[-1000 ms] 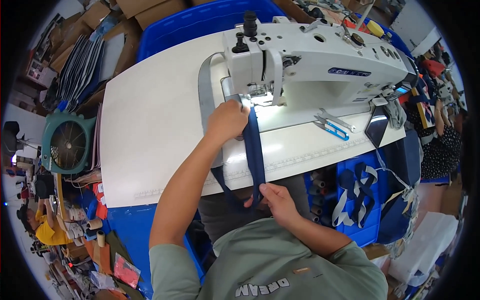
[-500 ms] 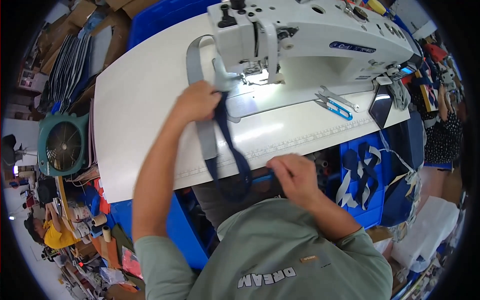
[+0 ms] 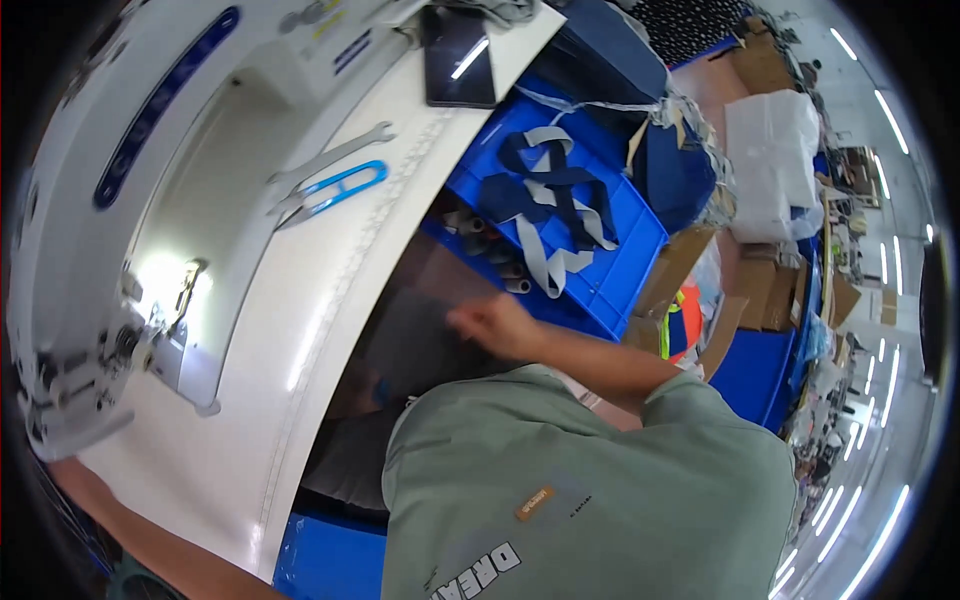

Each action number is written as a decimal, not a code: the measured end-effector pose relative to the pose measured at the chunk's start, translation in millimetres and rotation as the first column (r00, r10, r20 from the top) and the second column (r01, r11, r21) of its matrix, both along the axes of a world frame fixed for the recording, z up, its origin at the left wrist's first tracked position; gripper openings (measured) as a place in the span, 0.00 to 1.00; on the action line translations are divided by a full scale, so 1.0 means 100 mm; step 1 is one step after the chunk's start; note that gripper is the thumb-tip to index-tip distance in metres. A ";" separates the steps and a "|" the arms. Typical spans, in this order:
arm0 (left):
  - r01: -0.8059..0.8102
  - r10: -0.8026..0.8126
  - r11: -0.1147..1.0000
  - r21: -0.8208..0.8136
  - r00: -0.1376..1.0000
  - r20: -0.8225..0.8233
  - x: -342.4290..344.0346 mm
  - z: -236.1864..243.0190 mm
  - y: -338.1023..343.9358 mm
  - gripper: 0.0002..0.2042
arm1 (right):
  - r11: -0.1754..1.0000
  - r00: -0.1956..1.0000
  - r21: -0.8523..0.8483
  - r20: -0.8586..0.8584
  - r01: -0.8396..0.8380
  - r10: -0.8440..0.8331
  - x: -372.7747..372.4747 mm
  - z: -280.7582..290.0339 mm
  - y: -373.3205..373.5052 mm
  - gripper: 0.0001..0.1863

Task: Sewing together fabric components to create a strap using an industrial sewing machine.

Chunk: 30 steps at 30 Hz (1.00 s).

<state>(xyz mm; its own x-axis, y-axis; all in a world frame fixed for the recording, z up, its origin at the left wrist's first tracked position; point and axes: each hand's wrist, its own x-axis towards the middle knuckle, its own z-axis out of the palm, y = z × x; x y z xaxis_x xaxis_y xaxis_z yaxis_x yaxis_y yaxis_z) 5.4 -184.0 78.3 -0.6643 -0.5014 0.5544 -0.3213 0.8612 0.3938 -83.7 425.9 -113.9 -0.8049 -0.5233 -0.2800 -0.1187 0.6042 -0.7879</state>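
A cluttered workshop surrounds a white desk (image 3: pixel 300 330), with cardboard boxes (image 3: pixel 770 290) and a white plastic bag (image 3: pixel 775 160) on the floor beyond the desk's right edge. One blue bin (image 3: pixel 610 270) stands just beside that edge, below desk level; it holds a loose heap of navy and grey straps (image 3: pixel 555 205), too tangled to count, and a row of thread spools (image 3: pixel 490 265) lies along its near wall, number unclear. One white sewing machine (image 3: pixel 130 150) occupies the left part of the desk, its lit needle area (image 3: pixel 170 290) near the left edge. Between the machine and the right edge lie one blue-handled thread snips (image 3: pixel 335 190) and one grey open-ended wrench (image 3: pixel 335 155), just beside each other. One dark phone (image 3: pixel 460 45) rests at the far right corner of the desk. The right hand (image 3: pixel 495 325) is below the desk's right edge, over the lap, near the bin's near wall; its fingers appear loosely curled, and whether they pinch anything cannot be told. The left hand is out of view; only the left forearm (image 3: pixel 150 540) shows along the near left corner. The person's green shirt (image 3: pixel 580 480) blocks the lap area below.
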 end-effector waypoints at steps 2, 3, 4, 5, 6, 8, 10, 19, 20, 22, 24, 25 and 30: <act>-0.188 0.175 0.724 0.664 0.981 0.086 0.94 -0.66 -0.46 0.27 | 0.951 0.950 0.088 0.077 0.297 -0.304 -0.17 -0.41 0.66 0.16; -0.378 0.185 0.838 0.394 0.876 0.445 1.28 -1.02 -0.62 0.27 | 0.894 0.899 0.207 0.111 0.397 -0.424 -0.31 -0.56 1.01 0.17; -0.226 0.161 0.955 0.193 0.940 0.302 1.08 -1.20 -0.12 0.26 | 0.829 0.869 0.335 0.055 0.447 -0.491 -0.41 -0.56 1.36 0.17; -0.223 0.159 0.955 0.194 0.941 0.299 1.07 -1.19 0.09 0.26 | 0.770 0.829 0.319 -0.117 0.552 -0.546 -0.48 -0.82 1.80 0.16; -0.234 0.178 0.959 0.157 0.935 0.307 1.11 -1.16 0.24 0.26 | 0.720 0.793 0.332 -0.270 0.609 -0.546 -0.58 -0.97 2.12 0.15; -0.263 0.220 0.959 0.101 0.924 0.312 1.16 -1.09 0.49 0.25 | 0.604 0.679 0.327 -0.472 0.727 -0.562 -0.84 -1.11 2.63 0.15; -0.273 0.231 0.956 0.109 0.927 0.297 1.20 -1.05 0.57 0.24 | 0.499 0.567 0.286 -0.544 0.818 -0.619 -1.16 -1.16 2.92 0.16; -0.264 0.226 0.958 0.112 0.935 0.273 1.20 -1.10 0.56 0.24 | 0.268 0.575 0.654 -0.312 0.707 -0.756 -1.62 -1.52 3.36 0.32; -0.253 0.217 0.963 0.097 0.933 0.286 1.17 -1.09 0.56 0.23 | 0.256 0.541 0.689 -0.231 0.678 -0.809 -1.61 -1.51 3.38 0.37; -0.274 0.239 0.956 0.104 0.934 0.267 1.27 -1.03 0.57 0.24 | 0.136 0.473 0.665 -0.358 0.734 -0.805 -1.57 -1.47 3.15 0.34; -0.265 0.228 0.956 0.127 0.941 0.250 1.27 -1.03 0.53 0.24 | -0.018 0.371 0.623 -0.489 0.782 -0.790 -1.46 -1.47 3.22 0.32; -0.261 0.224 0.957 0.128 0.943 0.247 1.25 -1.11 0.48 0.24 | 0.121 0.394 0.691 -0.252 0.713 -0.884 -1.39 -1.48 3.51 0.29; -0.266 0.227 0.951 0.159 0.947 0.225 1.26 -1.16 0.47 0.24 | 0.352 0.401 0.595 0.054 0.722 -0.914 -1.10 -1.51 3.70 0.20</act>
